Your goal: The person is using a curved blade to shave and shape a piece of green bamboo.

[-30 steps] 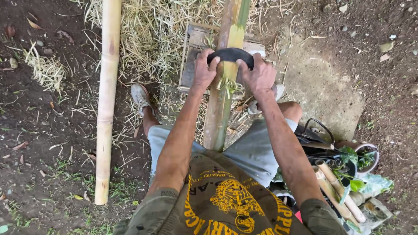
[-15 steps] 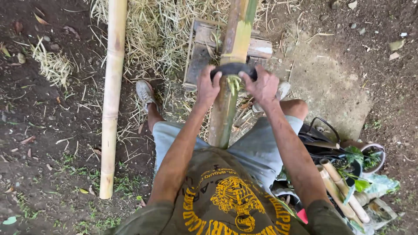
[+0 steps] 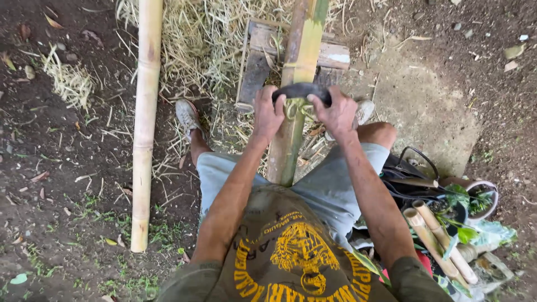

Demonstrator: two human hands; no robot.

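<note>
Gripping a dark curved blade (image 3: 302, 91) by its two ends, the left hand (image 3: 267, 114) and the right hand (image 3: 338, 113) have their fingers curled tight around it, laid across the green bamboo pole (image 3: 299, 67) that slants between the person's knees onto a wooden block (image 3: 260, 59). Compared with a second ago the blade sits nearer the body, drawn down the pole, and fresh pale-green shavings (image 3: 295, 107) curl just under it, so a strip of skin looks newly scraped. A second, yellow bamboo pole (image 3: 145, 123) lies untouched on the soil to the left, well apart.
</note>
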